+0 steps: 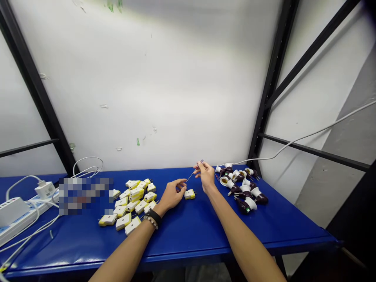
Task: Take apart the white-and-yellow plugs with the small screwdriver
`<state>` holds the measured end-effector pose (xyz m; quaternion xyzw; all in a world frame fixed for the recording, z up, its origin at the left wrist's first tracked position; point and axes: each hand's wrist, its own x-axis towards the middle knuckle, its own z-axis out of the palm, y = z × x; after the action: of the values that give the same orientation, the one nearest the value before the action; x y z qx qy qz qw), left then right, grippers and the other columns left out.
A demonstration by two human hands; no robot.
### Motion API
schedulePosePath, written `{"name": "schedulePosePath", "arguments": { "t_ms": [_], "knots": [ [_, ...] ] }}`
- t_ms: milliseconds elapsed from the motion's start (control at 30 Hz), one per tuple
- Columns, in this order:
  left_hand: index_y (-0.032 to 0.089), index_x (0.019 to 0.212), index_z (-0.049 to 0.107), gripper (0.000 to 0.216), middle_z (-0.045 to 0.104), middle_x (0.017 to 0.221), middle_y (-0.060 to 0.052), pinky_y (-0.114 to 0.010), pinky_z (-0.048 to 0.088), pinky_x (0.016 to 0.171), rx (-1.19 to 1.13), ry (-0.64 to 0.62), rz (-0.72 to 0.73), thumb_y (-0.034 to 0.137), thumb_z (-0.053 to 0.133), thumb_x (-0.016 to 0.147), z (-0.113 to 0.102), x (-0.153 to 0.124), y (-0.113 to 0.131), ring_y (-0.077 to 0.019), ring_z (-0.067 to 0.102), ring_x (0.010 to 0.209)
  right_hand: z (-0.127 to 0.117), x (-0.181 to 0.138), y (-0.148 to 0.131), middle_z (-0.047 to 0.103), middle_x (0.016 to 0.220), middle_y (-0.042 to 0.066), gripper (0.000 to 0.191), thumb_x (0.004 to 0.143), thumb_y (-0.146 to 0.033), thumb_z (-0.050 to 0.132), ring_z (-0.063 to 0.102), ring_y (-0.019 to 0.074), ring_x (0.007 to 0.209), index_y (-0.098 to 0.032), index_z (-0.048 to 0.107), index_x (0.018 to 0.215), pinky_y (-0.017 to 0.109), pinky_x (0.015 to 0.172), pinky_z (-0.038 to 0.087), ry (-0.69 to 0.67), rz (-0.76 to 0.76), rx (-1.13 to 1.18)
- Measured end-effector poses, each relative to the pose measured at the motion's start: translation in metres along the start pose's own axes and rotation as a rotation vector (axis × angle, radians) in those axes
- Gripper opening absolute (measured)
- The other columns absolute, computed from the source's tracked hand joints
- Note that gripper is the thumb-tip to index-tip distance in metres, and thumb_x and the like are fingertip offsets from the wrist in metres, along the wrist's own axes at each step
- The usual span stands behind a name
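Note:
My right hand (pixel 205 175) is closed around a thin screwdriver (pixel 192 174), whose shaft slants down to the left. At the screwdriver's tip, the fingers of my left hand (pixel 174 192) are pinched together; anything between them is too small to make out. Just below, between my two hands, a white and yellow electrical plug (pixel 189 194) lies on the blue table (pixel 188 231), with its prongs to the right. A dark band and a beaded bracelet circle my left wrist.
Several white and yellow plugs (pixel 136 192) are heaped left of my left hand. At the right lie several dark and white lamp holders (pixel 245 190). Power strips (pixel 17 219) and white cables sit at the far left, beside a blurred-out patch. Black posts frame the white back panel.

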<state>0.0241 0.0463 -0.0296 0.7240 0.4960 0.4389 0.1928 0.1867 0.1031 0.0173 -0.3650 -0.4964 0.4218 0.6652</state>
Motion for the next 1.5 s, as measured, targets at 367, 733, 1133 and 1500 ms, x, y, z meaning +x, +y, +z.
{"name": "schedulePosePath", "arguments": {
  "t_ms": [367, 733, 1133, 1500],
  "knots": [
    [0.024, 0.112, 0.074, 0.036, 0.076, 0.097, -0.004, -0.033, 0.052, 0.081, 0.106, -0.162, 0.093, 0.029, 0.074, 0.077, 0.002, -0.012, 0.011, -0.0201, 0.066, 0.077, -0.014, 0.001, -0.001, 0.058, 0.062, -0.002, 0.03, 0.084, -0.049, 0.063, 0.051, 0.0147, 0.06, -0.02, 0.059, 0.075, 0.025, 0.055, 0.041, -0.107, -0.121, -0.335],
    [0.021, 0.117, 0.062, 0.025, 0.068, 0.115, -0.009, -0.03, 0.053, 0.08, 0.298, 0.063, -0.049, 0.027, 0.054, 0.095, -0.011, -0.004, 0.004, -0.021, 0.067, 0.093, -0.036, 0.001, -0.002, 0.055, 0.056, -0.006, 0.028, 0.066, -0.043, 0.081, 0.046, 0.0111, 0.057, -0.016, 0.077, 0.074, 0.022, 0.051, 0.03, -0.761, 0.083, -0.679],
    [0.016, 0.123, 0.064, 0.035, 0.065, 0.119, -0.018, -0.038, 0.047, 0.088, 0.695, -0.01, -0.177, 0.01, 0.047, 0.093, -0.018, -0.007, -0.004, -0.0329, 0.06, 0.11, -0.062, 0.018, 0.007, 0.072, 0.102, 0.005, 0.025, 0.086, -0.034, 0.077, 0.068, 0.0222, 0.088, -0.014, 0.073, 0.101, 0.032, 0.075, 0.056, -0.742, 0.288, -0.966],
    [0.021, 0.107, 0.071, 0.026, 0.074, 0.102, -0.013, -0.033, 0.047, 0.084, 0.583, -0.001, -0.149, 0.024, 0.046, 0.101, -0.019, -0.005, -0.007, -0.0285, 0.068, 0.099, -0.073, 0.027, 0.019, 0.062, 0.128, 0.01, 0.033, 0.098, -0.033, 0.062, 0.065, 0.0248, 0.107, -0.017, 0.061, 0.127, 0.044, 0.089, 0.057, -0.513, 0.328, -1.048]
  ]
}}
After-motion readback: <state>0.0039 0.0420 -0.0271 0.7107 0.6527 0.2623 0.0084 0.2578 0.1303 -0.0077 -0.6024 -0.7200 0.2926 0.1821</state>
